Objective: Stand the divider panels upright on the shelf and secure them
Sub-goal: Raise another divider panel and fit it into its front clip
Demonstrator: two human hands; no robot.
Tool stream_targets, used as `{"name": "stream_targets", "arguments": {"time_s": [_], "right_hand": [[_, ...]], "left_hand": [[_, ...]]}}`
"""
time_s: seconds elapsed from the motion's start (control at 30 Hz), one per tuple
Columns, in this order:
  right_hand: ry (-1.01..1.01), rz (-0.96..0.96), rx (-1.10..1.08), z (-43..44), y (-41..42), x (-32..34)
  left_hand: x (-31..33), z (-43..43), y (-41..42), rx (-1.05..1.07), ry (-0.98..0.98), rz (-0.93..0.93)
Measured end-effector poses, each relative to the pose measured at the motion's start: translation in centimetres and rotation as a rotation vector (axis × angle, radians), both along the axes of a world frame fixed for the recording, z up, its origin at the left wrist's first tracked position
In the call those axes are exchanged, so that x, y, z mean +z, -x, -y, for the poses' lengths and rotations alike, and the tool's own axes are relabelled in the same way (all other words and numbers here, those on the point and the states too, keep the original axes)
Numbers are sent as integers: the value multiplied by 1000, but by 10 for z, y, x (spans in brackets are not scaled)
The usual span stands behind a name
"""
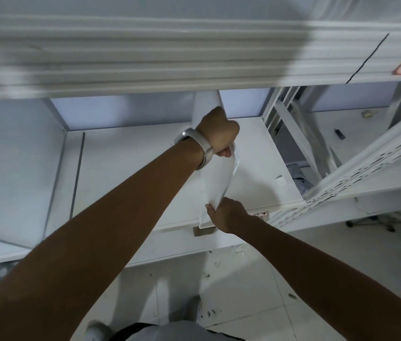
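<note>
Two hands clamp one upright divider panel [216, 178] on the shelf [125, 173]: left hand [217, 130] upper edge, right hand [229, 214] front corner.

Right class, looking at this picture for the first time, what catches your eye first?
Two bare arms reach into a white shelf unit. The left hand, wearing a white wristband, grips the top of a white divider panel at centre; the right hand pinches its near lower edge.

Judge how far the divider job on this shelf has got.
Done: nothing visibly secured. In hand: one divider panel stands on the shelf, left hand gripping its upper edge, right hand its front lower corner. Left: fixing it; any other panels are not visible.
</note>
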State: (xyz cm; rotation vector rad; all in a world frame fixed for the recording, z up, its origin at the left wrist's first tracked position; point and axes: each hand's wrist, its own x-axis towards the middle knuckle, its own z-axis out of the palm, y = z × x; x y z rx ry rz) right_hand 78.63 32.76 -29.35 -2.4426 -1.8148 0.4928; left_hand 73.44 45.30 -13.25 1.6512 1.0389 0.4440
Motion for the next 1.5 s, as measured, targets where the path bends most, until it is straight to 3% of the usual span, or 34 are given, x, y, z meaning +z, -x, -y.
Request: {"name": "stream_targets", "arguments": {"time_s": [0.83,1.07,1.23,1.37,1.5], "right_hand": [[63,-52,-58,3,0,-13],[-124,-355,-353,53,8,-52],[-80,-814,-604,71,26,-86],[-78,-1206,-639,67,32,-100],[-120,-1466,-829,52,32,-103]], "left_hand": [[-9,7,18,74,24,47],[-24,19,34,119,74,195],[-95,41,71,214,-36,300],[-164,61,88,117,-166,-45],[-197,79,91,-65,-222,-364]]}}
